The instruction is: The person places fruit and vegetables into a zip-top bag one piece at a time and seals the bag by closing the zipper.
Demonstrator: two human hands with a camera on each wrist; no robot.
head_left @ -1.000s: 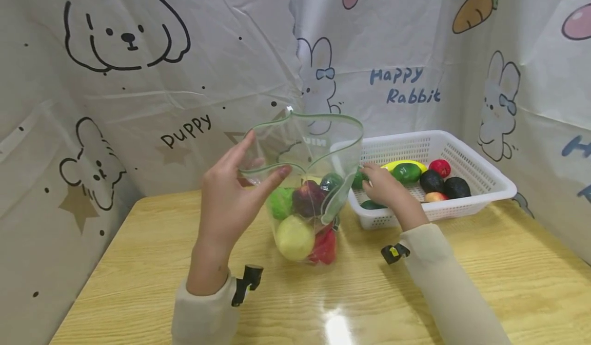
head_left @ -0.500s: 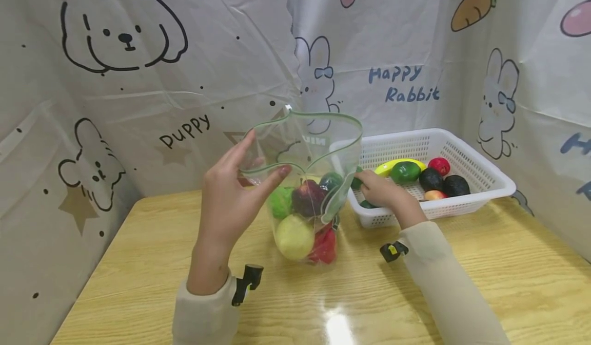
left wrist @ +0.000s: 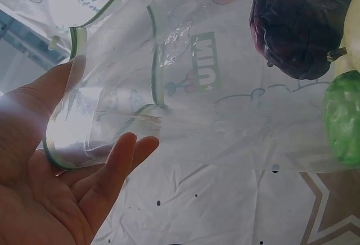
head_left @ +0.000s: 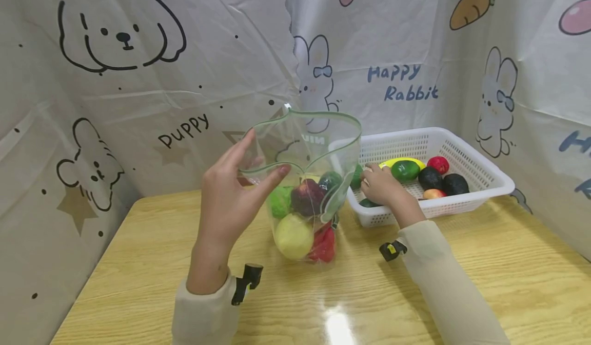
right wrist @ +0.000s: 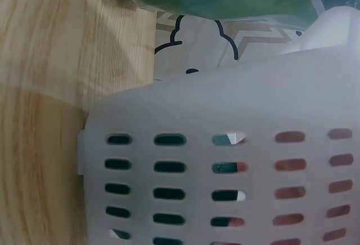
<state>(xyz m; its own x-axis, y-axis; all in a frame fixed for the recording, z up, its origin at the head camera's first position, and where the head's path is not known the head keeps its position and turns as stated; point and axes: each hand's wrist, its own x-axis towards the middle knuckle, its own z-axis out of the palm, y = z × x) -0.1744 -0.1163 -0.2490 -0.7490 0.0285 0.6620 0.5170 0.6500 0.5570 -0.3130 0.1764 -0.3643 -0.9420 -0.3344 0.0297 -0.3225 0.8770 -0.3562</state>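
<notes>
My left hand [head_left: 231,193] holds the rim of a clear zip bag [head_left: 323,145] with a green-edged mouth, which gapes wide. In the left wrist view, the thumb and fingers [left wrist: 115,166] lie on either side of the bag's edge. Inside the bag are a yellow round fruit [head_left: 293,237], a dark red apple-like fruit [head_left: 307,197], a green lumpy piece [head_left: 279,202] and a red pepper-like piece [head_left: 323,245]. My right hand [head_left: 384,186] reaches into the white basket [head_left: 489,188], its fingertips beside a dark green piece [head_left: 356,176]. Its grip is hidden by the basket wall [right wrist: 197,104] in the right wrist view.
The basket also holds a banana [head_left: 392,161], a green oval fruit [head_left: 405,171], two black avocado-like fruits [head_left: 455,184], a red round fruit [head_left: 438,165] and a peach-coloured piece [head_left: 434,194]. A printed curtain [head_left: 184,93] stands behind the wooden table [head_left: 286,304].
My right hand's fingers move slightly at the dark green piece, pulled in half a second ago and spread lower over the basket now. The left hand and bag hardly move.
</notes>
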